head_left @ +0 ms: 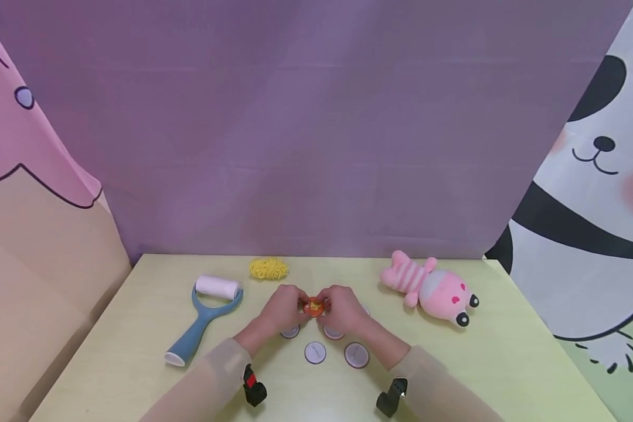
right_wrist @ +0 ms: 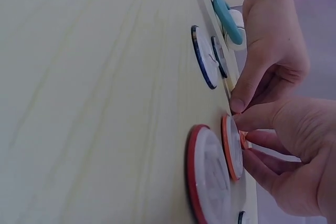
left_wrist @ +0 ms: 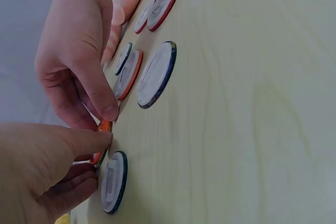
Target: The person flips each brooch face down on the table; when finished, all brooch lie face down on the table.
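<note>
An orange button badge (head_left: 313, 306) lies with its printed front up, at the far middle of the table. My left hand (head_left: 285, 306) pinches its left edge and my right hand (head_left: 343, 309) pinches its right edge. In the left wrist view, thumbs and fingertips meet at the rim of the badge, which is partly covered. Several other badges lie back side up around the hands, pins showing. One is a dark-rimmed badge (left_wrist: 114, 182) by the left hand; an orange-rimmed badge (right_wrist: 232, 146) lies right beside the right fingers. A red-rimmed badge (right_wrist: 210, 177) is nearer the camera.
At the left lies a lint roller (head_left: 200, 325) with a blue handle. A bundle of yellow string (head_left: 268, 268) sits near the table's back edge. The pink plush toy (head_left: 432, 290) lies at the right. Behind the table (head_left: 506, 363) hangs a purple cloth (head_left: 316, 129).
</note>
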{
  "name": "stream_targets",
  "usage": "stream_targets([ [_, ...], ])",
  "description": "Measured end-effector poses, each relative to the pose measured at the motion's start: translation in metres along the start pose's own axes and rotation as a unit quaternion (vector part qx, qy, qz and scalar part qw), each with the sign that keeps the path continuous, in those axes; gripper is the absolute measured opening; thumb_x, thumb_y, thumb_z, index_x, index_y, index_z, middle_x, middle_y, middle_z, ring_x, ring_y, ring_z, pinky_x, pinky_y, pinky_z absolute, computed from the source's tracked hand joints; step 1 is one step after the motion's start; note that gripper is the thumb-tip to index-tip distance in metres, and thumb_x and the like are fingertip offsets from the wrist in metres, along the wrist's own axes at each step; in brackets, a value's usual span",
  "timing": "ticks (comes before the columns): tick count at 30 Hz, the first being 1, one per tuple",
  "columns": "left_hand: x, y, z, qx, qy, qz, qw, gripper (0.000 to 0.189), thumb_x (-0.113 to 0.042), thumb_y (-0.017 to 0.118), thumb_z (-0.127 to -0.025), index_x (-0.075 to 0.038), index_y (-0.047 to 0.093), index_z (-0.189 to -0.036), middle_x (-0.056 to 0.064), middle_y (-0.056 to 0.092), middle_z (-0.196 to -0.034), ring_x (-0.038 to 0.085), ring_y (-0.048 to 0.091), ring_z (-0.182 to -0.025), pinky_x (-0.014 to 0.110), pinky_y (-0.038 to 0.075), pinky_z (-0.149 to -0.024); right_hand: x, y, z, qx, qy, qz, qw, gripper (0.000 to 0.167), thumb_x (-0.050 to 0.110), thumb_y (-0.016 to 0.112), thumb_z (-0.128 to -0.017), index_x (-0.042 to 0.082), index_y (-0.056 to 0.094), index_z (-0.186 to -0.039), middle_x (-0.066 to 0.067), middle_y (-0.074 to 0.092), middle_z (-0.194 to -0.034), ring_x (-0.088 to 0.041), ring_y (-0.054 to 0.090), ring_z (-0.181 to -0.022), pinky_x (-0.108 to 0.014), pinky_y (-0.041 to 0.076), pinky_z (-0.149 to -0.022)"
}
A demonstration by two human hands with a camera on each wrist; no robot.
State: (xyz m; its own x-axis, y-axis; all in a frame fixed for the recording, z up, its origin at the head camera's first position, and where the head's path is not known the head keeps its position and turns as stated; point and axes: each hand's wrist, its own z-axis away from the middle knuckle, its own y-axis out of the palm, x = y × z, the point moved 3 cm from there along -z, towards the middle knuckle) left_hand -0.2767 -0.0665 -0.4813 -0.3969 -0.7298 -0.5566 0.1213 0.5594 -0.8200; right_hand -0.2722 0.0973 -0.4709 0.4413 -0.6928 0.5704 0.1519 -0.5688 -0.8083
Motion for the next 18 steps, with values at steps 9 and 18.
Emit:
stream_targets([
  [9,0.001,0.002,0.004,-0.005,0.018,0.009,0.9998,0.022,-0.018,0.087,-0.089,-0.001,0.083,-0.103,0.009,0.082,-0.096,0.013,0.070,-0.082,0.026,0.061,-0.077,-0.013,-0.003,0.001,-0.005,0.027,-0.049,0.9984,0.023,0.006,0.088,-0.080,0.005,0.081,-0.101,-0.005,0.079,-0.092,-0.015,0.073,-0.081,-0.024,0.062,-0.075],
  [18,-0.007,-0.010,0.008,-0.048,0.037,0.058,0.9965,0.024,-0.020,0.085,-0.092,-0.005,0.083,-0.111,0.007,0.082,-0.102,0.014,0.071,-0.087,0.025,0.064,-0.080,-0.015,-0.029,0.004,-0.006,0.041,-0.096,0.9945,0.024,0.014,0.090,-0.084,0.012,0.083,-0.106,-0.005,0.081,-0.099,-0.017,0.078,-0.088,-0.026,0.064,-0.079],
])
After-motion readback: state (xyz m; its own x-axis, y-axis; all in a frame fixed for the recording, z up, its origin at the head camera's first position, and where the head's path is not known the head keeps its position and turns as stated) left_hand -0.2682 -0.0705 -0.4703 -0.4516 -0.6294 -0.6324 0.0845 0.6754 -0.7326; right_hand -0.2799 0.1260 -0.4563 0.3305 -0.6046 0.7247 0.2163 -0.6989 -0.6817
